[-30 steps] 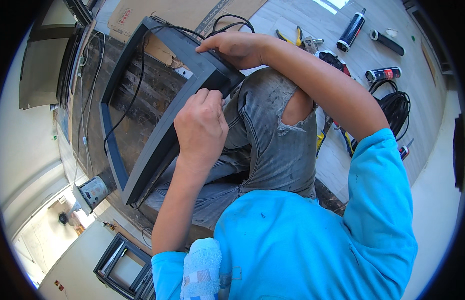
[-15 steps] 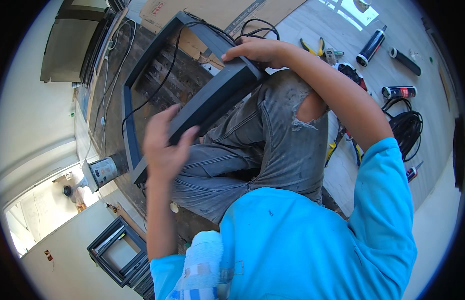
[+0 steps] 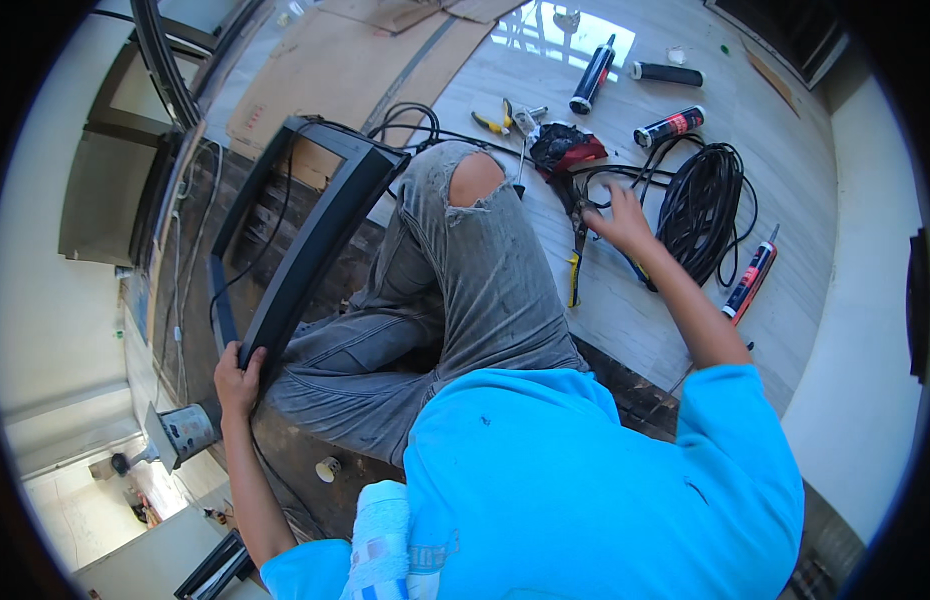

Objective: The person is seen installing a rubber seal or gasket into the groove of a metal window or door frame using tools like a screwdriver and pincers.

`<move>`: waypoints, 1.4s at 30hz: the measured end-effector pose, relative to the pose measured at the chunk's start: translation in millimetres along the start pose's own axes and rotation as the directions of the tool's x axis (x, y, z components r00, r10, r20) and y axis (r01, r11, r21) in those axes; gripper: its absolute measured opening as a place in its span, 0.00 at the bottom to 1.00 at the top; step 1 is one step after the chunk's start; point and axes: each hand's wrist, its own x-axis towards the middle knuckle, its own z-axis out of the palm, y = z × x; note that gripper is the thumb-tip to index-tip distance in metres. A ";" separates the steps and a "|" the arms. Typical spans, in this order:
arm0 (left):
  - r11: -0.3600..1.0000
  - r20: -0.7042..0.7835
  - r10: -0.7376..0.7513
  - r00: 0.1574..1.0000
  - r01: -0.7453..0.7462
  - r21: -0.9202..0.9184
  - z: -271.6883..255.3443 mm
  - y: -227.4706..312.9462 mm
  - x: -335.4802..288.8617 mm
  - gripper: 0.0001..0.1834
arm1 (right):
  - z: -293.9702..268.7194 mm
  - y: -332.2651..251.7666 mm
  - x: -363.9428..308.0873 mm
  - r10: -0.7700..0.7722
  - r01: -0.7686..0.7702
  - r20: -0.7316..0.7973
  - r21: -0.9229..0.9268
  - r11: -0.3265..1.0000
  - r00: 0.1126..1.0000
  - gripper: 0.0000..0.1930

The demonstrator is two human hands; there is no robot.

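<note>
A dark grey rectangular frame (image 3: 303,262) leans across my lap on the left, beside my bent leg. My left hand (image 3: 239,380) grips its near lower corner, thumb on top. My right hand (image 3: 625,222) is out on the pale floor to the right, with fingers spread and nothing seen in them. Close under its fingertips lie pliers with yellow-and-black handles (image 3: 574,275); whether the fingers touch them I cannot tell. Just beyond is a black-and-red tool or bundle (image 3: 567,150), its kind unclear. A thin black cable (image 3: 275,232) hangs through the frame.
A coil of black cable (image 3: 701,215) lies right of my right hand. Several sealant cartridges surround it, one (image 3: 753,280) nearer me. Other yellow-handled pliers (image 3: 494,118) lie farther off. Cardboard (image 3: 325,75) covers the floor at the far left. A grey bucket (image 3: 188,432) stands left.
My right hand has let go of the frame's upper corner and moved right to the tools. My left hand, earlier blurred and open beside the frame, now holds its lower corner. The view has shifted right.
</note>
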 end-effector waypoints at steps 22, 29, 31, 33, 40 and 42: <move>0.993 0.134 0.115 0.984 -0.115 -0.002 -60.7 186.9 157.1 0.49 | 59.4 -18.6 -70.0 0.379 -0.323 0.137 -0.314 0.893 0.915 0.76; 0.959 0.122 0.054 0.991 -0.017 -0.282 -14.4 241.8 166.6 0.47 | 60.6 -11.3 -72.1 0.375 -0.322 0.077 -0.375 0.869 0.924 0.77; 0.948 0.142 0.086 0.986 -0.038 -0.315 -3.5 250.6 174.6 0.45 | 59.1 -11.8 -71.5 0.374 -0.319 0.074 -0.388 0.865 0.925 0.75; 0.942 0.139 0.128 0.982 -0.076 -0.328 9.6 265.8 176.8 0.38 | 52.3 -6.0 -71.8 0.395 -0.337 0.067 -0.404 0.850 0.916 0.73; 0.868 0.097 0.234 0.967 -0.163 -0.469 75.6 290.3 166.7 0.34 | 11.5 22.3 -80.6 0.337 -0.479 0.407 0.322 0.816 0.849 0.37; 0.842 0.094 0.234 0.968 -0.153 -0.517 82.0 294.0 157.1 0.34 | 3.9 1.0 -114.1 0.329 -0.551 0.448 0.583 0.598 0.831 0.33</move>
